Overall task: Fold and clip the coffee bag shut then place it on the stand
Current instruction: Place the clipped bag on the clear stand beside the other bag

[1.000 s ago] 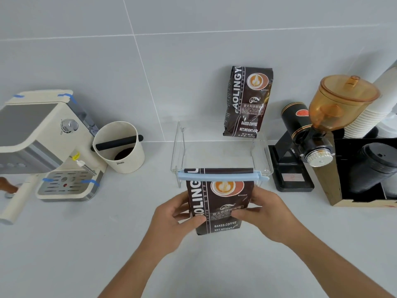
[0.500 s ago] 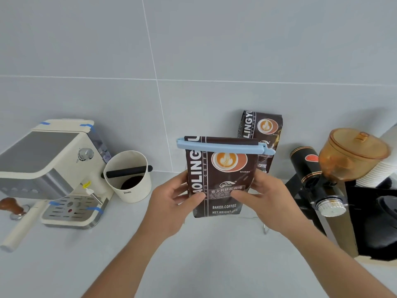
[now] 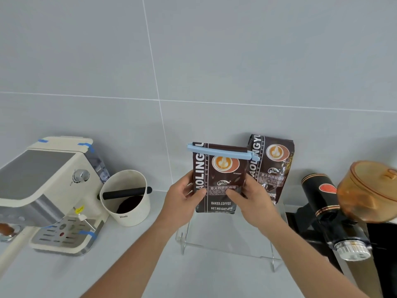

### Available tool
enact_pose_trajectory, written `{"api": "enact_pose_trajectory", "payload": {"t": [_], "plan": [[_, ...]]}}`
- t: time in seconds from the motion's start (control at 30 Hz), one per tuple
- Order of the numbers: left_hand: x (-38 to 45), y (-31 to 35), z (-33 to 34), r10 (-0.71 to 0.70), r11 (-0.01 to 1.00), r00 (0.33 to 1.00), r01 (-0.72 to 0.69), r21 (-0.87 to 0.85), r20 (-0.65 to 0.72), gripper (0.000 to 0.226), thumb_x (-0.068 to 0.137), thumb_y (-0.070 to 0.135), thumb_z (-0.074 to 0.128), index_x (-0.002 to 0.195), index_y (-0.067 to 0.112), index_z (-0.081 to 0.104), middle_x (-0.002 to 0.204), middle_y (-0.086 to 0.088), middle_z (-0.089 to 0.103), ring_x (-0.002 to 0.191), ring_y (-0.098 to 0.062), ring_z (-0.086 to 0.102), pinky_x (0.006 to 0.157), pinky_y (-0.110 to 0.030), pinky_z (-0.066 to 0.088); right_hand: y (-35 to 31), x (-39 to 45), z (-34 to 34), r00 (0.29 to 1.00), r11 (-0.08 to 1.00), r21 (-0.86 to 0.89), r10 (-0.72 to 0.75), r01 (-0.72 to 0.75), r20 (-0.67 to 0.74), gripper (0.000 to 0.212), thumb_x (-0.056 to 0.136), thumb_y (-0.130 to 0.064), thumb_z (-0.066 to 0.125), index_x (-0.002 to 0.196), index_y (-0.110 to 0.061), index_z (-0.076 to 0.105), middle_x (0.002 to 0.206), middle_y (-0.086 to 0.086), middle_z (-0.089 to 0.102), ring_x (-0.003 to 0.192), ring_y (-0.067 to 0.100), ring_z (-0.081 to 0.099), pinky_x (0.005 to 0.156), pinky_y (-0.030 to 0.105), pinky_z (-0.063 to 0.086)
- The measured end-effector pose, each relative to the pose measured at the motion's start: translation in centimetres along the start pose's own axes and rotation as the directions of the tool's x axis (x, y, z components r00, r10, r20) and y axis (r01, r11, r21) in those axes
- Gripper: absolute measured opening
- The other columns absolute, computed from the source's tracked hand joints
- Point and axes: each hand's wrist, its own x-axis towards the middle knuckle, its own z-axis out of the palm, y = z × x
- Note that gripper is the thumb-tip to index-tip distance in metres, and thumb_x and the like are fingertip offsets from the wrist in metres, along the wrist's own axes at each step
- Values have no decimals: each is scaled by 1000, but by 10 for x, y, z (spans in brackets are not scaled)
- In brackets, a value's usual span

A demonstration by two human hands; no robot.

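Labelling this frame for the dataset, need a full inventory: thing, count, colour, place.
clipped coffee bag: 1, dark brown, held upright over the stand
bag clip: 1, light blue, across its folded top
second coffee bag: 1, dark brown, on stand against wall
stand: 1, clear, centre counter
espresso machine: 1, cream, left
knock box: 1, cream, black bar
grinder: 1, black, amber hopper, right
left hand: bag's left edge
right hand: bag's right edge

Coffee bag (image 3: 217,181): "BAKED.COFFEE", "NET.WEIGHT".
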Motion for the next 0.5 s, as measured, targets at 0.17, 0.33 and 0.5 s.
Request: {"api": "enact_pose_trajectory", "payload": {"t": [0.17, 0.33, 0.5], "plan": [[21, -19, -1, -38, 999, 999, 39, 26, -23, 41, 86, 9, 65, 123, 24, 61, 114, 9, 74, 106, -14, 68, 92, -38, 56, 14, 24, 9, 999, 997, -68, 25, -27, -23, 45, 86, -12, 66, 121, -37, 56, 115, -11, 71, 108, 11, 64, 99, 46, 50], [34, -33, -1, -69, 998, 997, 68, -7, -40, 41, 93, -1, 61, 128, 20, 58, 121, -2, 71, 111, -24, 67, 92, -42, 55, 18, 36, 15, 998, 992, -124, 4, -11, -62, 46, 89, -15, 64, 127, -37, 53, 117, -13, 69, 110, 9, 63, 99, 45, 50], [35, -41, -1, -59, 998, 998, 60, 26, -30, 49, 90, -3, 63, 132, 19, 55, 121, 4, 71, 112, -16, 66, 94, -35, 56, 25, 32, 15, 998, 993, -117, 10, -17, -59, 60, 89, -6, 61, 135, -41, 46, 123, -18, 65, 118, 1, 57, 101, 39, 50]]}}
